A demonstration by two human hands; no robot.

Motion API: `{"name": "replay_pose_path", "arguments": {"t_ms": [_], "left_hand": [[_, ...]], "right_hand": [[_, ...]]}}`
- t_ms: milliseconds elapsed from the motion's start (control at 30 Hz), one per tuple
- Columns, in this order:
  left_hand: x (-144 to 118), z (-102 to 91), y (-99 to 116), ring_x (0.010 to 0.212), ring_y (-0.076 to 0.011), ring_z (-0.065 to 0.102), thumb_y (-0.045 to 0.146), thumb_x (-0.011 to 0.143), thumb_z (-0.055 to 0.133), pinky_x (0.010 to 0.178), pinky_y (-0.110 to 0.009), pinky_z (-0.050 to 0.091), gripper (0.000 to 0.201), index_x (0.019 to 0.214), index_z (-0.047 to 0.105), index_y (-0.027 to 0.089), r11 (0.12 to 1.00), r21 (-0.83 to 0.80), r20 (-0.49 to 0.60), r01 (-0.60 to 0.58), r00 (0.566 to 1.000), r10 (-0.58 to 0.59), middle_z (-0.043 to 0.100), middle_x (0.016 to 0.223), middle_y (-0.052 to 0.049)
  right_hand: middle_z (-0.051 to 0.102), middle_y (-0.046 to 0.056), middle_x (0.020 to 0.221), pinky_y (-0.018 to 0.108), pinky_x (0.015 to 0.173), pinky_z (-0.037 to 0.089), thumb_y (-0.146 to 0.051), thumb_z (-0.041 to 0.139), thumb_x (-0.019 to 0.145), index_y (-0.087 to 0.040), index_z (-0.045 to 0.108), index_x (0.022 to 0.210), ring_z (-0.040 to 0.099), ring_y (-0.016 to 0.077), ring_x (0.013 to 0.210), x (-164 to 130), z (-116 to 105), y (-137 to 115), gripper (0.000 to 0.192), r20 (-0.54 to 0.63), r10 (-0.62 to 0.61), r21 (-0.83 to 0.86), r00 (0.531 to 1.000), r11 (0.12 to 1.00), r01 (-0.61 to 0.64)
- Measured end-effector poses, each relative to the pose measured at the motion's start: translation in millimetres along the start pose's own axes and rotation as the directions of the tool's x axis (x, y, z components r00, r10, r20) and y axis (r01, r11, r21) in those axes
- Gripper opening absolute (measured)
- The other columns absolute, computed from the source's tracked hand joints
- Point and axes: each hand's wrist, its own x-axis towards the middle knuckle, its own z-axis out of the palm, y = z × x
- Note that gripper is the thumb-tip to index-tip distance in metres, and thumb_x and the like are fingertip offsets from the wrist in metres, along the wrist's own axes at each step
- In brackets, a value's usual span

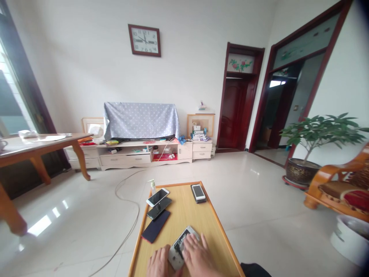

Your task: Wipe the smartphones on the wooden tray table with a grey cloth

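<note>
table: small wooden table, orange-brown rim
left edge: white phone, black phone, dark phone with red edge, in a row
far corner: looks like a little bottle
far right: white-faced phone
near end: opened phone

An opened phone lies flat near the close end of the wooden table, angled with its top end pointing away and to the right. Its pale grey casing faces up, and dark inner parts and a black strip show along the middle. The lower part is hidden under fingers, so its full outline cannot be made out. It sits just right of a dark phone with a red edge
</note>
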Motion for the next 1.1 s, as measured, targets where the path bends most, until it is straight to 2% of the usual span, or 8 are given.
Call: {"name": "replay_pose_path", "arguments": {"t_ms": [100,300,500,633,733,833,967,1100], "left_hand": [[-1,-3.3,-2,0.098,-0.0286,0.063,0.038,0.065,0.070,0.088,-0.039,0.047,0.057,0.119,0.059,0.022,1.000,-0.018,0.011,-0.017,1.000,0.017,0.069,0.109,-0.011],[-2,-11.1,-10,0.104,-0.0287,0.065,0.028,0.070,0.059,0.090,-0.040,0.048,0.056,0.125,0.058,0.018,0.999,-0.032,0.076,-0.029,0.997,0.031,0.069,0.115,-0.013],[-5,-11.2,-8,0.105,-0.0328,0.064,0.039,0.064,0.070,0.092,-0.044,0.049,0.071,0.130,0.056,0.017,0.999,-0.041,0.045,-0.023,0.999,0.025,0.069,0.117,-0.016],[-5,-5.4,-16,0.105,-0.0303,0.065,0.032,0.076,0.058,0.093,-0.043,0.049,0.064,0.138,0.051,0.014,0.996,-0.094,0.039,-0.012,0.999,0.016,0.069,0.116,-0.017],[-6,-1.8,-19,0.105,-0.0292,0.065,0.025,0.078,0.051,0.093,-0.044,0.049,0.065,0.142,0.047,0.015,0.994,-0.106,0.018,-0.017,1.000,0.019,0.069,0.117,-0.017],[-6,-2.2,-17,0.104,-0.0324,0.065,0.036,0.072,0.062,0.093,-0.046,0.048,0.076,0.142,0.046,0.013,0.996,-0.082,0.002,-0.032,0.999,0.032,0.069,0.118,-0.018],[-6,-5.6,-12,0.104,-0.0329,0.064,0.038,0.062,0.072,0.092,-0.044,0.048,0.083,0.138,0.050,0.014,0.999,-0.041,0.005,-0.020,1.000,0.021,0.069,0.117,-0.017],[-5,-5.3,-14,0.105,-0.0337,0.064,0.040,0.063,0.071,0.092,-0.045,0.047,0.080,0.137,0.051,0.014,1.000,-0.025,0.016,-0.016,1.000,0.017,0.069,0.117,-0.017]], "right_hand": [[0.043,0.007,0.152,0.061,0.121,0.019,-0.049,0.023,0.104,-0.027,0.047,0.148,0.037,0.0296,0.143,5,-6,0,0.055,-0.028,0.107,-0.022,0.994,0.994,-0.108],[0.057,0.002,0.140,0.055,0.119,0.030,-0.044,0.036,0.100,-0.032,0.058,0.138,0.049,0.0282,0.136,3,33,-21,0.045,0.126,-0.196,0.077,0.973,0.979,0.187],[0.042,0.006,0.153,0.060,0.120,0.023,-0.049,0.019,0.104,-0.027,0.047,0.148,0.036,0.0295,0.144,17,-4,-9,0.056,0.019,0.097,-0.029,0.995,0.995,-0.096],[0.048,0.001,0.148,0.054,0.119,0.032,-0.044,0.033,0.102,-0.035,0.050,0.145,0.043,0.0284,0.140,15,17,-30,0.046,0.154,-0.151,0.074,0.976,0.987,0.140],[0.050,-0.002,0.147,0.055,0.120,0.028,-0.039,0.037,0.101,-0.039,0.046,0.146,0.045,0.0266,0.139,13,27,-41,0.045,0.199,-0.259,0.130,0.945,0.963,0.236],[0.047,0.000,0.150,0.055,0.123,0.017,-0.036,0.027,0.104,-0.035,0.046,0.147,0.039,0.0236,0.143,23,10,-28,0.046,0.125,-0.155,0.074,0.980,0.986,0.147],[0.043,0.005,0.153,0.059,0.122,0.015,-0.045,0.023,0.105,-0.028,0.050,0.145,0.034,0.0269,0.145,44,-14,-2,0.052,0.039,0.096,-0.046,0.995,0.995,-0.094],[0.042,0.007,0.154,0.059,0.122,0.017,-0.047,0.025,0.104,-0.027,0.048,0.147,0.033,0.0284,0.146,39,1,-14,0.053,0.039,0.107,-0.046,0.993,0.993,-0.106]]}}
